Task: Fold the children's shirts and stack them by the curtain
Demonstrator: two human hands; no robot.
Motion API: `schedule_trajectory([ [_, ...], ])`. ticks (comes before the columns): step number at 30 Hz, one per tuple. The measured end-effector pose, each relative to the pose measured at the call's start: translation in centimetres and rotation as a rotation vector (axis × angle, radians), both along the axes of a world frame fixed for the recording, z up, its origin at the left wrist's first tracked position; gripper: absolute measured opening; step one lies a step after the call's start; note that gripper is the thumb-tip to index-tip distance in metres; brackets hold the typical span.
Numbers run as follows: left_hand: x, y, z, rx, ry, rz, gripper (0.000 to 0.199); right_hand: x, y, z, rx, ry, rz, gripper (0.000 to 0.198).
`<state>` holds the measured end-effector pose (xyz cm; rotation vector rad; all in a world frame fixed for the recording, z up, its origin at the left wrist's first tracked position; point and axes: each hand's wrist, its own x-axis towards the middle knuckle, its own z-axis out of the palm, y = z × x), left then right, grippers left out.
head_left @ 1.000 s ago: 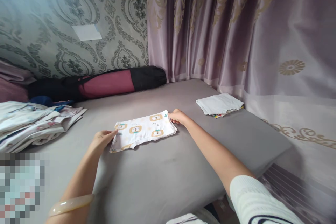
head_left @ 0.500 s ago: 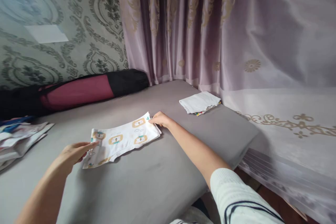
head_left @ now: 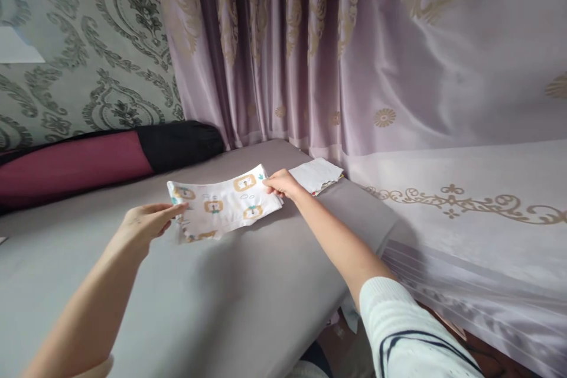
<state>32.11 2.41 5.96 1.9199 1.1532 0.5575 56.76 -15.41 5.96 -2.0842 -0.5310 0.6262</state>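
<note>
A folded white garment (head_left: 233, 198) with tan and teal prints stretches between my two hands, raised over the grey bed surface, with its shadow below. My left hand (head_left: 149, 220) pinches its left end between thumb and fingers. At the upper right corner, my right hand (head_left: 282, 183) grips the folded edge in a closed pinch. The garment's lower edge is uneven and slightly blurred; its exact kind is hard to tell. Just beyond my right hand lies a small stack of folded white cloth (head_left: 316, 175), with coloured bits showing underneath.
The grey bed (head_left: 177, 307) ends in an edge at the right, beside a lilac curtain (head_left: 376, 71) with gold patterns. A long black and maroon bag (head_left: 97, 156) lies along the patterned wall. Beyond the bed's edge, the floor shows at lower right.
Both hands have lifted the garment off the bed and carried it toward the folded stack. The view has turned right, so the clothes pile at left is nearly out of sight.
</note>
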Motion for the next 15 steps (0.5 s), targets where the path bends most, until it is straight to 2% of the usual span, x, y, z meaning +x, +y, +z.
schedule_trajectory([
  [2,2.7,-1.4,0.2,-0.161,-0.070,-0.002,0.038,1.6,-1.5,1.3,-0.002,-0.015,-0.060,0.016],
  [7,9.0,-4.9,0.5,-0.282,-0.215,-0.079,0.033,5.9,-4.8,3.4,-0.026,-0.087,-0.204,0.012],
  [15,16.8,-9.2,0.3,-0.413,-0.396,-0.153,0.025,13.3,-8.4,3.9,-0.068,-0.245,-0.344,0.006],
])
